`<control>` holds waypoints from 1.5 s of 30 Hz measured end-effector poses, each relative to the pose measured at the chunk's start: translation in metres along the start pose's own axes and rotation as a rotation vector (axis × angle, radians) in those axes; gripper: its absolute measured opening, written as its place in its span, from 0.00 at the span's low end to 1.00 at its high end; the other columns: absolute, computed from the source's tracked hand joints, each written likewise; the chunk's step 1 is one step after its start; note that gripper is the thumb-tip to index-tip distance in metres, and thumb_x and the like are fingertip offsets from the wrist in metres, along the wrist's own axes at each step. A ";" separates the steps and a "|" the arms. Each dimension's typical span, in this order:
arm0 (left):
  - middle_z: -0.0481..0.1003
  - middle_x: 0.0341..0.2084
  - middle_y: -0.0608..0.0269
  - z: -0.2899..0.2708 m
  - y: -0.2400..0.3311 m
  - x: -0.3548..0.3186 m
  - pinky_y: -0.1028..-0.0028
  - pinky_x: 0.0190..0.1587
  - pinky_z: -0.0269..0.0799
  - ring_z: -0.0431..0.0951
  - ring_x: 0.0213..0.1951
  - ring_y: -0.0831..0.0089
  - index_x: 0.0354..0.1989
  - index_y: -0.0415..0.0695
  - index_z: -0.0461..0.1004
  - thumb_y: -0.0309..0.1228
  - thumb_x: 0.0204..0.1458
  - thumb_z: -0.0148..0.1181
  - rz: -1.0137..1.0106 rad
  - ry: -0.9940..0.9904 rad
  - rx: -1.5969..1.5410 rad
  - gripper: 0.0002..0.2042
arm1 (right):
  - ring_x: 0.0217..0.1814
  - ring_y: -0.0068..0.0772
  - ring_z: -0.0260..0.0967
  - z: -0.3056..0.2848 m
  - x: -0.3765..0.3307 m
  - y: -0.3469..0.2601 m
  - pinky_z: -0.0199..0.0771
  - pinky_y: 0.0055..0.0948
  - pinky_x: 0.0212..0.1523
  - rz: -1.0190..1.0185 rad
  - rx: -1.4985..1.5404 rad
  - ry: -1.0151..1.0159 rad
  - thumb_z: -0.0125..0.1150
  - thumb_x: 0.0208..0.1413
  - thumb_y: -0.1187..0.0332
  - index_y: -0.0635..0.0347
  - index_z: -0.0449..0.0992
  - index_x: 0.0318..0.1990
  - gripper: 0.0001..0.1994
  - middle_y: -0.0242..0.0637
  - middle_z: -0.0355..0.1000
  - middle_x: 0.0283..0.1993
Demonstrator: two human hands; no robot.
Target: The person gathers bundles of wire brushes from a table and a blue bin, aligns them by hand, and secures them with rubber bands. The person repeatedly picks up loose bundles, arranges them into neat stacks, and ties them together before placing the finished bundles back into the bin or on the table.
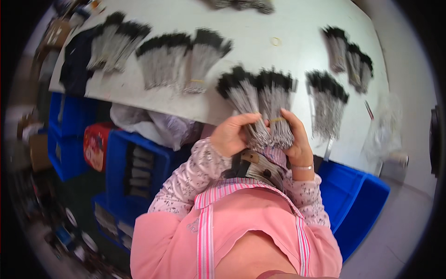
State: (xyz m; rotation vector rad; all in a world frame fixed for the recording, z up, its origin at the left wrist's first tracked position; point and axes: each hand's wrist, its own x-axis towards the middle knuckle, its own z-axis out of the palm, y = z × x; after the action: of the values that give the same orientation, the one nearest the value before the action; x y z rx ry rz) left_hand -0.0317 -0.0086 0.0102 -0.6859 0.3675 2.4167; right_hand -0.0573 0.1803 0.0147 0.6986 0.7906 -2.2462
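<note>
My left hand [231,135] and my right hand [296,139] are raised close together over the near edge of a white table [241,42]. Each grips the lower end of a fanned bundle of thin grey rods with black tips. The left bundle [239,90] and the right bundle [275,95] stand side by side and touch. A yellow rubber band [278,120] circles the right bundle near my fingers. A bracelet sits on my right wrist.
Several more black-tipped bundles [162,58] lie spread over the table, some at the far right [348,56]. A loose rubber band [276,41] lies on the tabletop. Blue plastic crates [357,195] stand under the table on both sides, with a crumpled plastic bag [158,123].
</note>
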 end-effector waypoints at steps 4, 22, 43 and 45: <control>0.76 0.27 0.57 -0.025 -0.023 0.011 0.67 0.30 0.73 0.77 0.33 0.69 0.28 0.33 0.75 0.25 0.39 0.64 0.007 0.260 0.447 0.09 | 0.40 0.29 0.70 -0.018 -0.013 0.045 0.71 0.26 0.42 -0.606 -0.878 0.102 0.56 0.55 0.65 0.66 0.72 0.43 0.13 0.40 0.71 0.40; 0.71 0.48 0.55 -0.080 0.002 -0.127 0.70 0.53 0.66 0.71 0.50 0.70 0.58 0.37 0.59 0.23 0.31 0.67 0.425 -0.651 0.050 0.39 | 0.52 0.44 0.60 0.047 -0.007 0.127 0.59 0.42 0.54 -0.817 -1.339 -0.129 0.30 0.64 0.45 0.76 0.62 0.50 0.34 0.56 0.61 0.52; 0.67 0.48 0.52 -0.429 -0.068 -0.345 0.69 0.48 0.67 0.70 0.46 0.62 0.66 0.40 0.43 0.21 0.30 0.61 1.213 1.633 0.008 0.48 | 0.42 0.29 0.73 0.078 0.061 0.284 0.72 0.24 0.42 0.115 -1.843 -0.834 0.60 0.54 0.68 0.71 0.68 0.52 0.20 0.45 0.75 0.42; 0.68 0.49 0.47 -0.449 -0.061 -0.371 0.70 0.49 0.67 0.72 0.46 0.58 0.67 0.41 0.38 0.23 0.29 0.61 1.161 1.741 -0.027 0.51 | 0.42 0.26 0.73 0.081 0.060 0.287 0.72 0.23 0.40 0.110 -1.838 -0.793 0.60 0.54 0.69 0.71 0.68 0.51 0.19 0.45 0.75 0.42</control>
State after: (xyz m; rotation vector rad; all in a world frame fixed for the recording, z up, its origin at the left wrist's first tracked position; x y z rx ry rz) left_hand 0.4353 -0.3162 -0.1639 -3.0866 1.6983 1.7714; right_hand 0.0884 -0.0742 -0.0680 -0.9070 1.6865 -0.7239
